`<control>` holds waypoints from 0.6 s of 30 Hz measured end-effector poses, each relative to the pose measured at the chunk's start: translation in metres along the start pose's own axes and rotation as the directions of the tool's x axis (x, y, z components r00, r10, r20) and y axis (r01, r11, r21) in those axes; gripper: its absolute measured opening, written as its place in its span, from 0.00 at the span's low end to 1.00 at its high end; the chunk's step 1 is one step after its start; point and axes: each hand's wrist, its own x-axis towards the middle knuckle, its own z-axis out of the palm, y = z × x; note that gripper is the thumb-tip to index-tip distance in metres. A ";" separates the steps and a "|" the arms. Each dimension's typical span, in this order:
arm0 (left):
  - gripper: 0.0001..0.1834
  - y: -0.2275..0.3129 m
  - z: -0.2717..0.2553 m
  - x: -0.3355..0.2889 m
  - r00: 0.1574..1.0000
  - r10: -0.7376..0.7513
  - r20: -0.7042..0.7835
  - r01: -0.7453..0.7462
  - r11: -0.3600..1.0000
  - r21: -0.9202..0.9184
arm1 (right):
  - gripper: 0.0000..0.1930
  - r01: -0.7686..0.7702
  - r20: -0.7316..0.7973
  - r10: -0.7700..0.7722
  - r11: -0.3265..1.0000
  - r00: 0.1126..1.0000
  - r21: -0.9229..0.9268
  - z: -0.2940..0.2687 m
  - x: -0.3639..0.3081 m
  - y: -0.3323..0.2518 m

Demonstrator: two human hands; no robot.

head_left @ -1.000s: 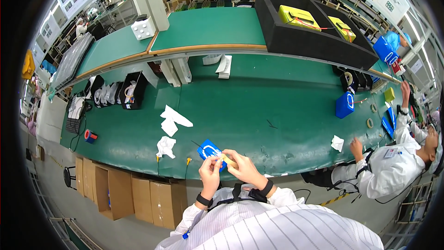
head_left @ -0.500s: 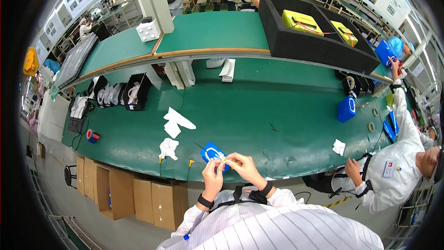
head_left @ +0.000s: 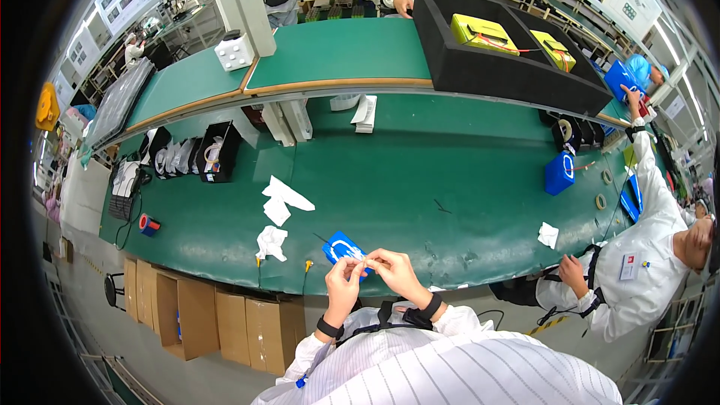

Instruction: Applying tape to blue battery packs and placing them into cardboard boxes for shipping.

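Observation:
At the near edge of the bench lies a blue pack [head_left: 339,244] with white strips on top and a dark wire at its far left corner. Both hands meet over its near end and hide part of it. My left hand [head_left: 342,289] is closed in a pinch beside the pack. Fingertip to fingertip with it, my right hand [head_left: 396,273] pinches from the right. Whatever is between the fingers is too small to make out. Left of the pack are a crumpled white paper [head_left: 271,241] and a yellow-tipped cable [head_left: 308,265].
A white paper sheet [head_left: 288,196] lies beyond. A red-and-blue roll [head_left: 148,224] and a black bin [head_left: 219,153] stand at left. At right, a blue pack [head_left: 559,174] stands near a co-worker [head_left: 626,274]. A black tray [head_left: 499,60] holds yellow-green packs on the shelf.
My hands stay in nearly the same pinch over the blue pack. The view has shifted slightly. Across the shelf, a co-worker's hand has moved beside the black tray.

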 end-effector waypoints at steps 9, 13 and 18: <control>0.03 -0.006 -0.003 -0.002 0.998 -0.008 -0.064 0.002 0.995 -0.097 | 0.12 -0.054 0.041 0.051 0.994 0.998 0.091 0.001 0.001 -0.012; 0.03 -0.004 -0.004 -0.003 0.997 0.001 -0.073 -0.004 0.999 -0.046 | 0.16 -0.111 0.095 0.101 0.989 0.990 0.101 -0.003 0.002 -0.011; 0.04 -0.004 -0.004 -0.005 0.992 0.112 -0.065 -0.105 0.989 0.109 | 0.14 -0.006 0.102 0.002 0.999 0.995 0.043 0.000 0.004 -0.005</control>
